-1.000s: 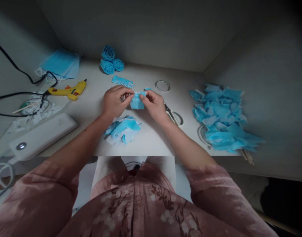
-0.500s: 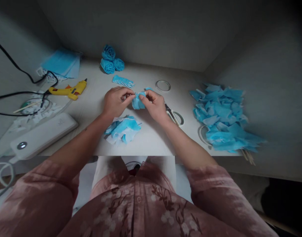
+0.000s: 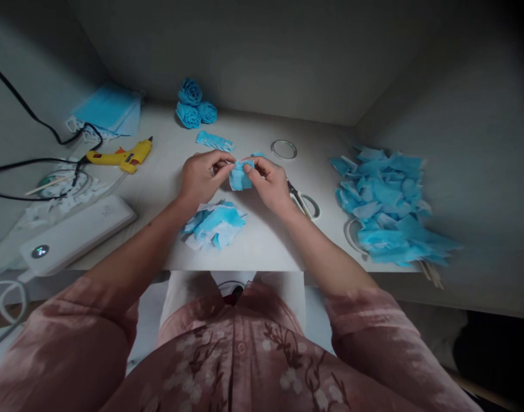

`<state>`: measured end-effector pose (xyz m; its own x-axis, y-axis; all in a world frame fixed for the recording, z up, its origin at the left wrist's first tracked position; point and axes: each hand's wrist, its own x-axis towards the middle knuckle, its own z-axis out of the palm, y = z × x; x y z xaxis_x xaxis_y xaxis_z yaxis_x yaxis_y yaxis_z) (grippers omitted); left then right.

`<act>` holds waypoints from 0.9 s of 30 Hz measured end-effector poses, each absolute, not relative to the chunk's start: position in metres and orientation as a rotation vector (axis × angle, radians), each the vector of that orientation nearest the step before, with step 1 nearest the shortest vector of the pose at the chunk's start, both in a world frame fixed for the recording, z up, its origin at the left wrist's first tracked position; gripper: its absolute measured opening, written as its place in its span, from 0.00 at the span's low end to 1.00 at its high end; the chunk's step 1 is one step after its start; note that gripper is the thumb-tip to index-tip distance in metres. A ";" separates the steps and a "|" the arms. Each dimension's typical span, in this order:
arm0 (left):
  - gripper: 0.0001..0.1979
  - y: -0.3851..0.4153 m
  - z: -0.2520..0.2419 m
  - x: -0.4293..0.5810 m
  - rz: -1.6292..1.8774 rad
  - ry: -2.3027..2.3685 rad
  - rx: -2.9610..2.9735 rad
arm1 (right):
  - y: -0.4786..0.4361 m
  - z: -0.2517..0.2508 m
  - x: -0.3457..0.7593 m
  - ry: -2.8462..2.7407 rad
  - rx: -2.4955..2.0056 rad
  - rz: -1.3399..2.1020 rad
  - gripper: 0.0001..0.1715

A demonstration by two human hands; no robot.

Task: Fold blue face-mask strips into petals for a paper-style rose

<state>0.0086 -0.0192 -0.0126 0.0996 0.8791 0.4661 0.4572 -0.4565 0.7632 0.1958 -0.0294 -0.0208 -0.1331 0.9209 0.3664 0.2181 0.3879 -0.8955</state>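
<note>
Between my two hands hangs a small piece of blue fabric (image 3: 240, 178), its upper edge pinched and its lower part loose. My left hand (image 3: 206, 176) is closed on the upper left of the piece, thumb against fingertips. Gripping the upper right is my right hand (image 3: 268, 178), its thumb over the fabric. Just behind the hands lies a pleated blue strip (image 3: 214, 141). A pile of blue and white scraps (image 3: 214, 224) sits in front of my left hand. Scissors (image 3: 304, 201) lie beside my right hand, their blades partly hidden by it.
At the back stand three blue fabric roses (image 3: 193, 106). Leftward are a stack of blue face masks (image 3: 107, 110), a yellow glue gun (image 3: 123, 155), black cables and a white power bank (image 3: 77, 234). A tape ring (image 3: 284, 149) and a large heap of blue pieces (image 3: 386, 200) lie rightward.
Both hands keep their pinch on the blue fabric piece and have barely moved. The piece now hangs slightly flatter. The whole view has shifted a little.
</note>
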 end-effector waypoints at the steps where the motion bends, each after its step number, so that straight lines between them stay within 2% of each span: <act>1: 0.05 -0.019 -0.013 0.008 1.318 1.312 1.964 | -0.030 -0.021 0.196 -1.616 -1.030 0.842 0.27; 10: 0.07 -0.016 -0.016 0.007 1.244 1.392 2.321 | -0.027 -0.024 0.195 -1.657 -0.972 0.795 0.25; 14: 0.06 -0.017 -0.015 0.006 1.255 1.415 2.399 | -0.026 -0.026 0.195 -1.649 -0.947 0.800 0.23; 21: 0.03 -0.015 -0.016 0.007 1.347 1.370 2.160 | -0.027 -0.024 0.196 -1.665 -0.964 0.779 0.23; 27: 0.04 -0.013 -0.013 0.009 1.451 1.238 1.993 | -0.022 -0.027 0.198 -1.635 -1.002 0.813 0.27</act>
<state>0.0086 -0.0132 -0.0129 0.0788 0.8215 0.5648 0.4287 -0.5394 0.7248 0.1984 -0.0223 -0.0265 -0.1448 0.9028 0.4050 0.2222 0.4285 -0.8758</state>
